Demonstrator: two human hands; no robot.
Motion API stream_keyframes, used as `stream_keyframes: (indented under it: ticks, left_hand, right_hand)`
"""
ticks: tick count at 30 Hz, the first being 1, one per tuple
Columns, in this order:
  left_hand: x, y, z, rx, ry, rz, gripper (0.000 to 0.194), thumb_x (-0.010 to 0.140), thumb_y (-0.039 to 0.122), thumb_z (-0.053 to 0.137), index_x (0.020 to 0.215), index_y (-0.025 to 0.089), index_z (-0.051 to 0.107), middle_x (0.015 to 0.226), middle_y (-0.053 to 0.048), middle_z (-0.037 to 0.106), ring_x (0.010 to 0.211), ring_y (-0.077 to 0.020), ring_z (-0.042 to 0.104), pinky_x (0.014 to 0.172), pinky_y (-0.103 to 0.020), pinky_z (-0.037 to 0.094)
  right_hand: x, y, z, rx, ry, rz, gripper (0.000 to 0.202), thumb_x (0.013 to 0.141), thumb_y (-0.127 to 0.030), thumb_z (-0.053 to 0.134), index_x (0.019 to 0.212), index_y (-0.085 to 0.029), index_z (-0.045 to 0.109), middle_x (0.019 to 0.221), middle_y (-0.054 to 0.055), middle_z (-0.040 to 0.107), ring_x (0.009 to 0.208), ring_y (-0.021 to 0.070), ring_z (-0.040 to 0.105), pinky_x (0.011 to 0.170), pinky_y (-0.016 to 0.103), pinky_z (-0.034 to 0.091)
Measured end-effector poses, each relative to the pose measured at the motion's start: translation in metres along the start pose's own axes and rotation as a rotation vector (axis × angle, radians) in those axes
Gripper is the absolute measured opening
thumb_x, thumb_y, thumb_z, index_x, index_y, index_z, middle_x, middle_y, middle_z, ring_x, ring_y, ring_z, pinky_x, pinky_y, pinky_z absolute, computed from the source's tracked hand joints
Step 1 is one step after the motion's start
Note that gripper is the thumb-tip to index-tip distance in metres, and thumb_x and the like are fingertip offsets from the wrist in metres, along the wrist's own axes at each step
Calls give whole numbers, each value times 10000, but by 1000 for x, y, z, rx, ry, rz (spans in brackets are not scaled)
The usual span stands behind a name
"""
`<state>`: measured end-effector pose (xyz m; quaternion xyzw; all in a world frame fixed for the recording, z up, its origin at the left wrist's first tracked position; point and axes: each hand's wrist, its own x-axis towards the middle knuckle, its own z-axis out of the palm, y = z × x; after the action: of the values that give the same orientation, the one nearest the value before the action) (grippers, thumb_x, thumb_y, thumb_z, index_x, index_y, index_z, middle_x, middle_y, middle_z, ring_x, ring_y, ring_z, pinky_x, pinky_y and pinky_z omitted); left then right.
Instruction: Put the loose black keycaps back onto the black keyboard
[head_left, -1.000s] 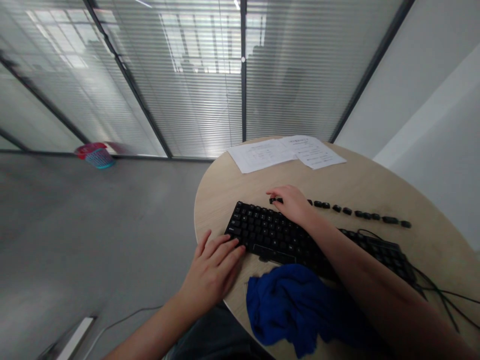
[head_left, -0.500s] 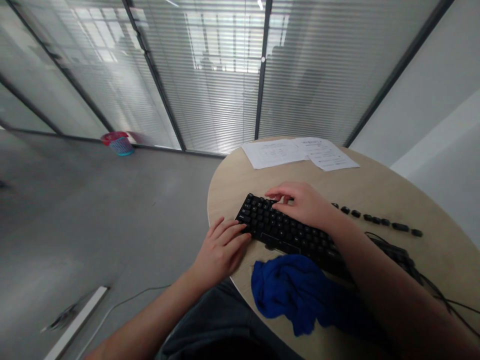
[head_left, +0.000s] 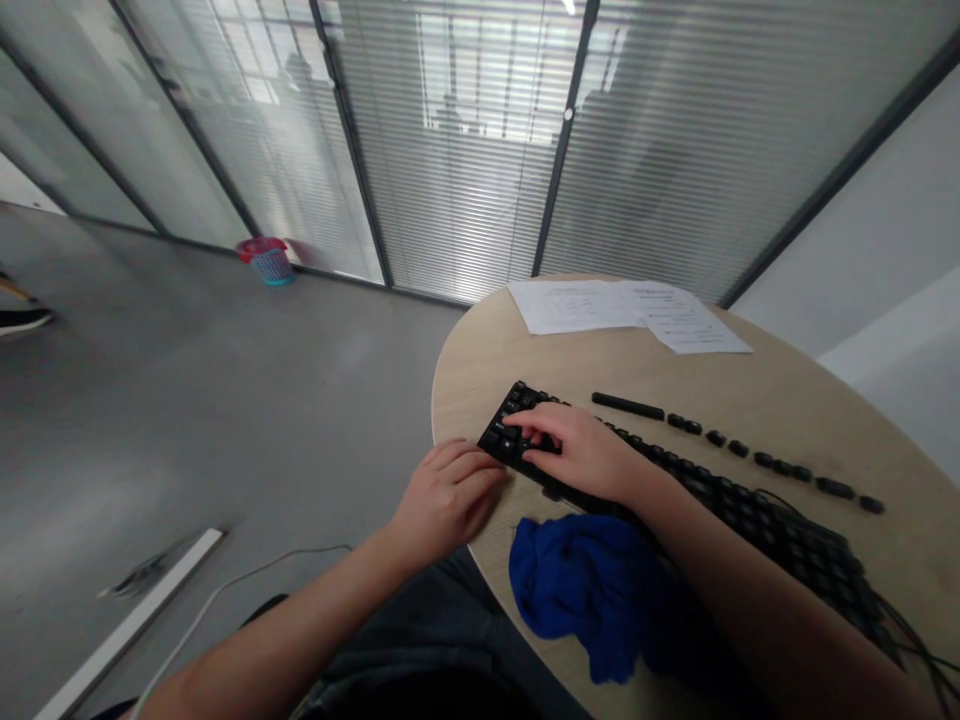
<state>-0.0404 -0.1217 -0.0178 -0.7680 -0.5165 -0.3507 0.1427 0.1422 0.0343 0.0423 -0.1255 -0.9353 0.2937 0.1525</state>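
Observation:
A black keyboard [head_left: 720,497] lies slantwise on the round wooden table [head_left: 480,372]. My left hand [head_left: 450,495] rests at its left corner, fingers extended side by side, the tips by the keyboard's edge. Over the keys near the left end is my right hand [head_left: 581,450], its index finger stretched onto a key and the others loosely bent; nothing shows in it. Loose black keycaps [head_left: 716,438] form a row behind the keyboard, with the long space bar key [head_left: 628,405] at the row's left. A crumpled blue cloth [head_left: 592,590] lies in front of the keyboard.
Printed papers [head_left: 577,305] lie at the table's back edge. Dark cables [head_left: 919,640] run off the keyboard's right end. A red and blue basket [head_left: 271,262] stands on the floor by the glass wall. Part of a shoe [head_left: 24,320] shows at the far left.
My right hand has moved left and nearer to me along the keys, its index finger now extended. My left hand stays at the corner. The camera view has shifted, uncovering the long key.

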Motion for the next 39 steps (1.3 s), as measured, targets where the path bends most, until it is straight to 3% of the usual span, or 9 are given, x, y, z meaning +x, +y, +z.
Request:
stream_keyframes:
  ticks: [17,28,39]
  left_hand:
    - [3,-1,0,-38,-8,-11,185,905,124,622,1061,186,701,1025,-78,746,980,-212,665,896,-386,584]
    - [12,-4,-2,-97,0,8,213,914,129,623,1111,173,692,1057,-89,748,987,-215,671,895,-391,597]
    - [26,-11,11,-149,-24,-32,195,948,165,599,1072,204,745,1052,-93,735,986,-211,661,862,-388,591]
  right_hand:
    - [-3,-9,4,-138,-67,-45,508,932,-164,640,1433,-219,579,1198,74,686,1068,167,651,1037,329,517]
    - [-1,-5,2,-107,-53,-3,542,882,-148,705,1409,-220,604,1077,53,713,1004,165,647,991,338,516]
    - [-1,2,6,-27,-29,-4,572,854,-164,737,1408,-227,612,1060,48,709,957,154,646,943,319,524]
